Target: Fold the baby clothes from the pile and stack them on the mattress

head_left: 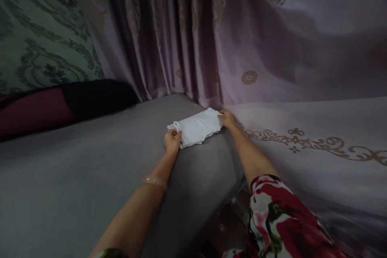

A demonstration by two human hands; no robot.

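Observation:
A folded white cloth (198,127), perhaps a garment, lies on the grey bed surface (121,157) near its far right corner. My left hand (173,140) pinches the cloth's left end between thumb and fingers. At the opposite end, my right hand (227,119) grips the right edge. The cloth looks layered, with uneven lower edges. What kind of garment it is, I cannot tell. Some fingertips are hidden under or behind the fabric.
Mauve curtains (244,40) with gold motifs hang behind and to the right of the bed. A dark red and black cushion-like bundle (69,105) lies along the back left, against green patterned wallpaper (45,36). Dark floor (229,221) shows below the bed's right edge.

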